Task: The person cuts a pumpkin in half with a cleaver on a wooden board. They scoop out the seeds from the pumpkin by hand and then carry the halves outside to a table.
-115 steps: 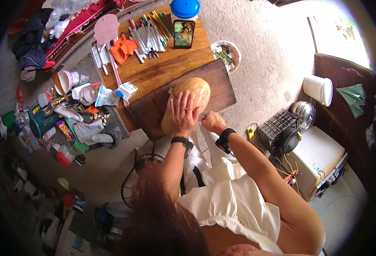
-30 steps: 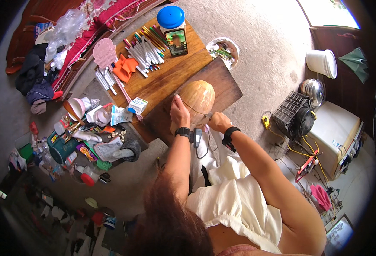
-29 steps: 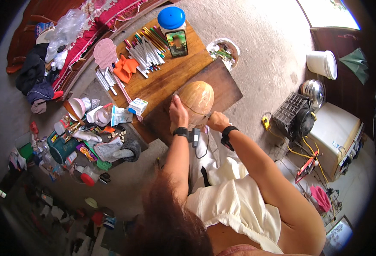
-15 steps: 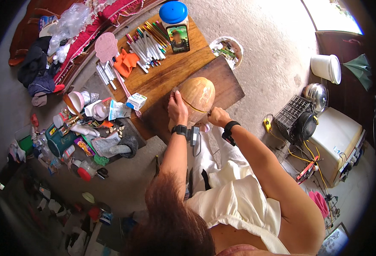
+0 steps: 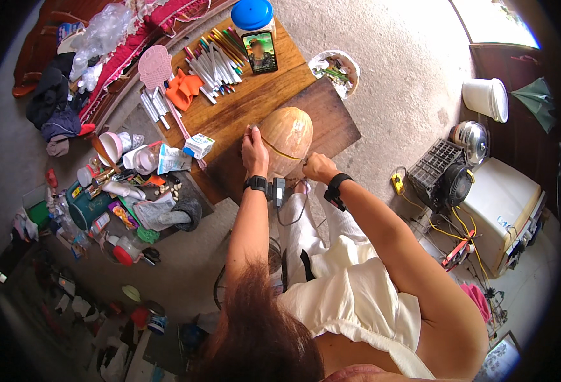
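On the dark wooden board [image 5: 334, 125], a large, smooth, tan pumpkin [image 5: 290, 129] with paler mottling is laid on its side. Its broad, rounded end is pointed toward the board's far edge. Nearer the board's near edge, the skin is crossed by a thin, dark, yellow-edged slit [image 5: 281, 153].

Beyond the left fingers [image 5: 255, 138], a round blue-lidded jar [image 5: 253, 14] stands at the far edge of a brown wooden table [image 5: 234, 107], a black phone [image 5: 260, 52] with a lit screen just in front. Beyond and left of those fingers lie slim silver-barrelled pens [image 5: 211, 67], a crumpled orange piece [image 5: 183, 89] and a pink plastic swatter [image 5: 155, 65]; directly left is a small white-and-blue carton [image 5: 199, 146]. Right of the right fingers [image 5: 311, 165], well apart, are a black plastic crate [image 5: 429, 165], a round black fan [image 5: 455, 183] and a shiny metal pot [image 5: 472, 141].
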Demonstrator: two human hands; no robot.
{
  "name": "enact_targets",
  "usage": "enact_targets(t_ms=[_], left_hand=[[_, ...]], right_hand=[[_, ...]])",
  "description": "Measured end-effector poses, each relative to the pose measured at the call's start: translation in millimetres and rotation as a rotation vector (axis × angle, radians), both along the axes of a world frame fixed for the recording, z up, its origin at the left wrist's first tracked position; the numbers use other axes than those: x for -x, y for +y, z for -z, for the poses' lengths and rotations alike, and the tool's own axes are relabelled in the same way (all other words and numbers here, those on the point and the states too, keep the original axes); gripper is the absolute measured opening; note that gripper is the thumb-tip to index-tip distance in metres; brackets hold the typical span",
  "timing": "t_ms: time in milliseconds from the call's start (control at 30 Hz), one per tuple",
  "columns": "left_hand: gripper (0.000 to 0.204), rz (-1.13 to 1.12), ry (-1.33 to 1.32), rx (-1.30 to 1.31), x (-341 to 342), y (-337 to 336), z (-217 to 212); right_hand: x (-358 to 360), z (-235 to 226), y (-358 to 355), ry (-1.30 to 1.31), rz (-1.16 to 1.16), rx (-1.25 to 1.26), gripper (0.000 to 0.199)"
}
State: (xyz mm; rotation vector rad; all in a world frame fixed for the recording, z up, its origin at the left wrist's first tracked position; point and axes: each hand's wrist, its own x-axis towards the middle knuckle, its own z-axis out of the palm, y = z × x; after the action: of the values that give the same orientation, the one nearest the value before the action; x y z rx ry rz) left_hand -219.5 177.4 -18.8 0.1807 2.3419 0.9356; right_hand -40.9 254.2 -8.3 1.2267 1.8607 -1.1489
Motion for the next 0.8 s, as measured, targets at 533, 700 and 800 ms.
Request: enact_targets(t_ms=[533,700,800], left_hand=[[0.06,-0.029,-0.041,-0.006,-14.4,1.4,-22.1],[0.062,0.023,0.083,-0.003,-20.7,-2.2,-24.1],[0.06,0.041,0.084,-0.023,-22.4,-3.3,-21.9]], right_hand=[[-23.1,36.8,0.9,0.166,0.006,0.014,0.033],[-26.2,34.9,5.4,0.321,-0.002,0.083,0.032],[-27.4,37.2,9.7,0.318,-0.008,0.141,0.033]])
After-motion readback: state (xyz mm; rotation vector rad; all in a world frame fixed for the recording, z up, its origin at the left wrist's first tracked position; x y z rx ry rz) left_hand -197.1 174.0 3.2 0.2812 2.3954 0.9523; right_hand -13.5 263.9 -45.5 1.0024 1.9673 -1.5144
